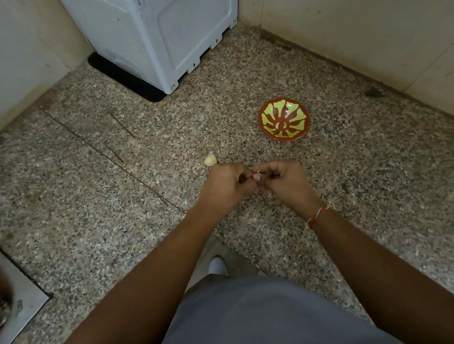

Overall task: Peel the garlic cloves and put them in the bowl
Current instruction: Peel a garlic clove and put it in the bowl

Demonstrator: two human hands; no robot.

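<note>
Both bare hands meet over a speckled grey-brown granite counter (84, 196), close together and nearly touching at the fingertips. The left hand (226, 187) is curled into a loose fist with its fingers pinched narrow, and the right hand (284, 180) is curled the same way, its thumb and forefinger drawn tight toward the left. Between the two sets of fingertips sits a small pale garlic clove (257, 176), mostly hidden, with a thin yellowish sliver of skin sticking up from it; both hands grip this piece, though how much of it is peeled cannot be told. A red and white thread bracelet (316, 215) circles the right wrist. Just beyond the left hand's knuckles, resting on the counter, lies a small cream-coloured garlic bulb (210, 160), partly covered by the hand. Farther away and to the right stands a shallow round bowl with a red rim and a lime-green and red sunburst pattern inside (284, 120); it sits well apart from the hands, and no cloves show in it. At the back, in the corner between two beige tiled walls (371, 8), stands a pale grey plastic box-shaped appliance (161, 30) on a black mat. A steel sink (2, 293) shows at the left edge.
</note>
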